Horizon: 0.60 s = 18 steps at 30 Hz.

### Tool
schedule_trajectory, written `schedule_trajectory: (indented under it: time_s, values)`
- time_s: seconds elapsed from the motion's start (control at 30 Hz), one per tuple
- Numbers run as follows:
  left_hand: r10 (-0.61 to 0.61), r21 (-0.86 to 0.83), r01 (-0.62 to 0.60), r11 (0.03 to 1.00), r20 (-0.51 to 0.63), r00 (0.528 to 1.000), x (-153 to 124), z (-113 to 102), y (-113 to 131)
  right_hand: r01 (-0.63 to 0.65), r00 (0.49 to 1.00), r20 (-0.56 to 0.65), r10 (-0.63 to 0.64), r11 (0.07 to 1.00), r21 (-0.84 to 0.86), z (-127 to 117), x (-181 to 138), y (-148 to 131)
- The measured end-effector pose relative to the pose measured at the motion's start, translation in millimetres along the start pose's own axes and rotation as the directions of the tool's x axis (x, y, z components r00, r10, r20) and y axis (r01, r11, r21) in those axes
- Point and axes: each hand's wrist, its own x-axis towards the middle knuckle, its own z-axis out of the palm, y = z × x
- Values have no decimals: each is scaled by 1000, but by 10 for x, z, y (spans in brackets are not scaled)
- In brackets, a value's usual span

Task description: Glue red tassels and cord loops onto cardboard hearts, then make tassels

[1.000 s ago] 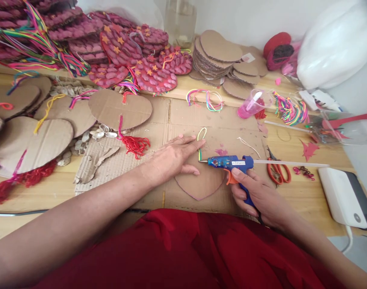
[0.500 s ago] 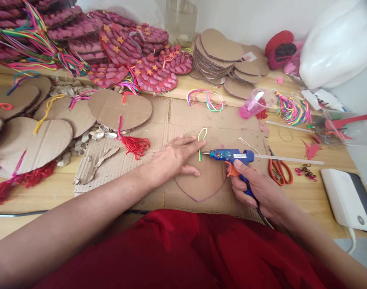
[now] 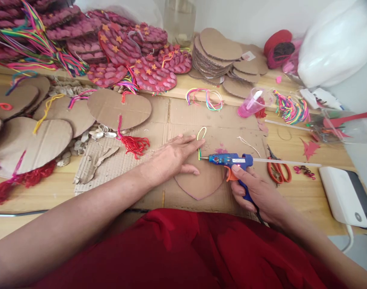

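My right hand [image 3: 251,192] is wrapped around a blue glue gun [image 3: 231,159] with an orange trigger and a clear glue stick out of its back. Its metal nozzle points left and meets the lower end of a yellow-green cord loop [image 3: 202,132]. The loop lies at the top of a cardboard heart [image 3: 201,186], point toward me. My left hand [image 3: 177,156] lies flat with fingers stretched over the heart's left side, its index fingertip on the cord. Part of the heart is hidden under this hand.
Finished cardboard hearts [image 3: 120,108] with cords and red tassels lie at left. Pink decorated hearts [image 3: 155,74] and plain cardboard hearts [image 3: 219,44] are stacked behind. Orange-handled scissors [image 3: 279,170], a pink cup [image 3: 251,104] and a white box-shaped device [image 3: 342,196] stand or lie at right.
The glue gun's nozzle has shifted slightly down along the cord to its lower end. My left hand stays pressed in the same place on the heart.
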Motion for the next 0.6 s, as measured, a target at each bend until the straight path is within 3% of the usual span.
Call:
schedule_trajectory:
  time_s: [0.37, 0.6]
  values:
    - [-18, 11, 18, 1000, 24, 1000, 6, 0, 1, -30, 1000, -11, 30, 1000, -9, 6, -86, 24]
    - [-19, -3, 19, 1000, 19, 1000, 3, 2, 5, 16, 1000, -1, -15, 1000, 23, 17, 7, -30]
